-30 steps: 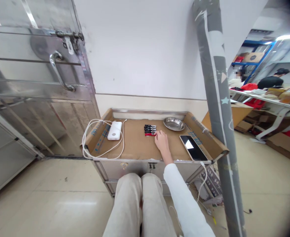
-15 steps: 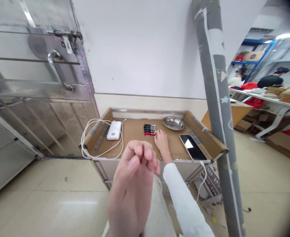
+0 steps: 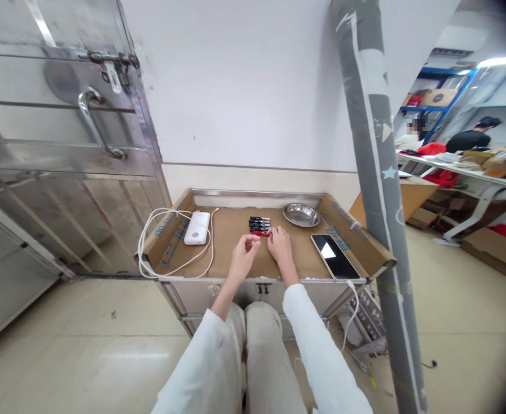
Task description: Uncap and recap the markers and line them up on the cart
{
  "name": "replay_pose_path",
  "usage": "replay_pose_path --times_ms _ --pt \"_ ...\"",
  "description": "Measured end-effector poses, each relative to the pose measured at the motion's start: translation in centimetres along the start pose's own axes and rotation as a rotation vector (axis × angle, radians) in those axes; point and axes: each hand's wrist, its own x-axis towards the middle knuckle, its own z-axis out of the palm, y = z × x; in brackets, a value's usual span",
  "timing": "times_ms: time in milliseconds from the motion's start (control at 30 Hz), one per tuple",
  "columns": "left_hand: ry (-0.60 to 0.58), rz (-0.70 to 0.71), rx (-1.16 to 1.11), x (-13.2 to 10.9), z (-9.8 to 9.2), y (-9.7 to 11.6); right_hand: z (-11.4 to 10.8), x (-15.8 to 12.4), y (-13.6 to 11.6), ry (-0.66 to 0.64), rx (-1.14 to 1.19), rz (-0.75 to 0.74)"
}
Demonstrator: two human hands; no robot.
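Right hand touches the red pen, left hand curls nearby — neither grip readable.

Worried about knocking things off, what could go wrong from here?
The right hand touches the small red piece ending the row of small black pieces; a nudge may scatter them. The black smartphone lies at the front edge and might slide off if bumped.

Pens mid-table — charger left, bowl right.

Red pen, black pens, white power bank.
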Motion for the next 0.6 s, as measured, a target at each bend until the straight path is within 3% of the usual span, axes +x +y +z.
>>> replay_pose_path --times_ms 133,300,600 --pt "-0.024 0.082 0.461 3.5 -0.7 -4.1 0.3 0.0 0.1 0.016 -0.006 -0.004" --pt "-0.105 0.214 0.863 5.7 -0.5 -4.5 0.4 -0.1 0.2 0.024 -0.021 -0.001" --pt "-0.161 0.275 0.957 5.8 -0.3 -4.9 0.5 0.0 0.1 0.026 -0.027 0.011"
